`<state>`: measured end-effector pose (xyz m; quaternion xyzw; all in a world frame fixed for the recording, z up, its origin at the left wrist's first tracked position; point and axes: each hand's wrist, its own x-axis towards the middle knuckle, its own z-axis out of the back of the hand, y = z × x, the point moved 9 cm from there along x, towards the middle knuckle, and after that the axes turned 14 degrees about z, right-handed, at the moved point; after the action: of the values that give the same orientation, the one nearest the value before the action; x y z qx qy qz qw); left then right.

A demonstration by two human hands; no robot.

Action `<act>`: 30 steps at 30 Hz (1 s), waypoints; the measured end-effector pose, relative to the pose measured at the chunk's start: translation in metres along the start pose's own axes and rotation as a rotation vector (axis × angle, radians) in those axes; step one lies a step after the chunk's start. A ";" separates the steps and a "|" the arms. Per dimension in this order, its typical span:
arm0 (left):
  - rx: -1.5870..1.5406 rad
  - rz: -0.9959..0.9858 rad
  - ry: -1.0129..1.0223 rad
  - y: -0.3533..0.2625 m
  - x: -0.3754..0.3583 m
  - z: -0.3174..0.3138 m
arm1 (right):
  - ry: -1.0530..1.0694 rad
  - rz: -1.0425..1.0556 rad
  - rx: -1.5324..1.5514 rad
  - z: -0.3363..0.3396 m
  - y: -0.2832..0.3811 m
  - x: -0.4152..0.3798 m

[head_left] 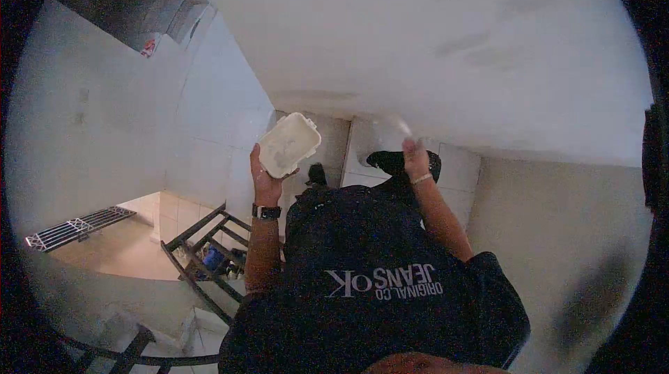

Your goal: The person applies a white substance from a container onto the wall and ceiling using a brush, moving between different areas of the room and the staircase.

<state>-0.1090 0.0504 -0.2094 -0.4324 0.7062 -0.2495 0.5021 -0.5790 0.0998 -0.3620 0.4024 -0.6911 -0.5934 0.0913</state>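
While left hand (266,182) holds tub (290,145), right hand (417,160) grips object (402,126); blurred.

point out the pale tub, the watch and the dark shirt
pale tub (287,146), head view, its inside bottom
watch (266,212), head view, middle of the dark band on the wrist
dark shirt (380,282), head view, its printed middle
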 end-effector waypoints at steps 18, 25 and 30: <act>-0.432 0.279 0.120 0.006 -0.002 -0.021 | -0.031 0.150 0.604 -0.048 0.142 -0.031; -0.399 0.341 -0.018 0.023 -0.003 -0.006 | -0.116 0.043 0.433 -0.018 0.055 -0.014; 0.412 -0.108 -0.062 0.009 -0.012 0.011 | -0.038 0.225 0.152 0.014 0.040 -0.003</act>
<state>-0.1006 0.0666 -0.2147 -0.3653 0.6003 -0.4015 0.5874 -0.6030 0.1112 -0.3289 0.3168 -0.7766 -0.5327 0.1133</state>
